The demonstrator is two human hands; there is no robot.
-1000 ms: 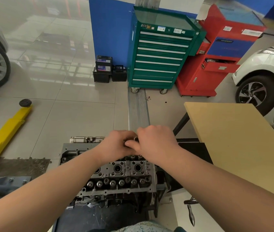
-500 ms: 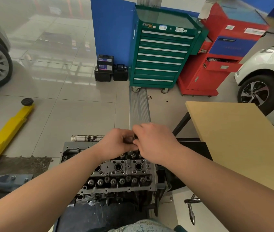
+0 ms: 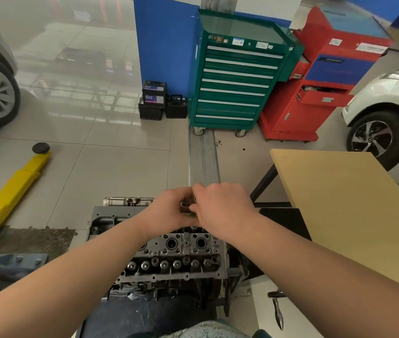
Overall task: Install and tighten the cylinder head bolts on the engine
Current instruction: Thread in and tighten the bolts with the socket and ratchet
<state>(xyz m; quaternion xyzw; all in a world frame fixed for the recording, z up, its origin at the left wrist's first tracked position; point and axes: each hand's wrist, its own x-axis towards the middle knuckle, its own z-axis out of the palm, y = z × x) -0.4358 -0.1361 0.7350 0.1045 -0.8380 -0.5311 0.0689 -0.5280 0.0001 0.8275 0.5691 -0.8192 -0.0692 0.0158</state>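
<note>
Both hands' grip, left hand and right hand, around small metal part above cylinder head.

1. Both forearms are bare from the lower corners of the view to the wrists, with no sleeve showing on either.
2. The left hand wears no glove, ring, watch or band.
3. The right hand is likewise ungloved, and its wrist carries nothing.
4. At the bottom edge, a rounded patch of mottled grey-blue fabric shows the person's clothing, likely denim; its cut cannot be told.
</note>
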